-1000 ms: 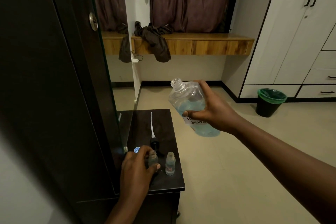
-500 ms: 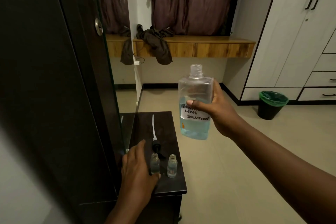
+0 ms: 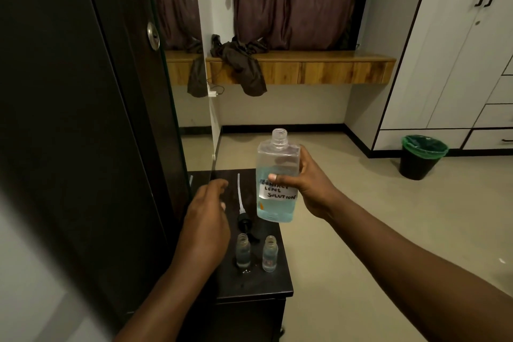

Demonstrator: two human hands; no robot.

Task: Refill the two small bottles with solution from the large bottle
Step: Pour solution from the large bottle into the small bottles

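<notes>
The right hand (image 3: 311, 183) grips the uncapped large bottle (image 3: 277, 178) upright so nothing spills, while the left hand (image 3: 205, 219) hovers with loose, empty fingers beside two open small bottles (image 3: 243, 250).

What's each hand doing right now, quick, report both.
Left hand: open, holding nothing, above the table.
Right hand: gripping the large bottle, upright and uncapped.

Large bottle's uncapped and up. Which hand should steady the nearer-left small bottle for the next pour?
Left, probably. The left hand hovers open just beside the left small bottle on the dark cabinet, while the right hand grips the large bottle, upright.
</notes>
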